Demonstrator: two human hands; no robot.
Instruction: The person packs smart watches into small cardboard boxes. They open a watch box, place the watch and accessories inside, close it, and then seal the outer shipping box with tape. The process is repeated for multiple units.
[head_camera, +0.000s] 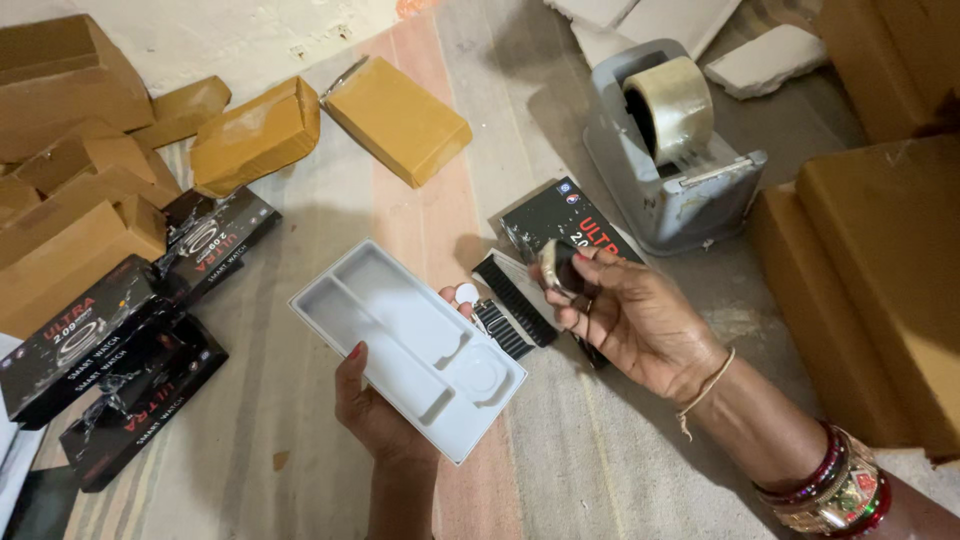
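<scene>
My left hand (375, 410) grips a white plastic insert tray (400, 335) from below, thumb on its near edge; its compartments hold nothing. My right hand (625, 315) is raised to the right of the tray, fingers closed on a small watch body (556, 268). A small white round piece (466, 294) shows by the tray's far edge. Under and between the hands lie black watch straps (510, 305) and a black product box (562, 222) on the striped mat.
A grey tape dispenser (672, 195) with a clear tape roll stands behind the right hand. Tan cardboard boxes (398, 120) lie at back and stack at the right (880, 270). Several black product boxes (110, 345) sit at left.
</scene>
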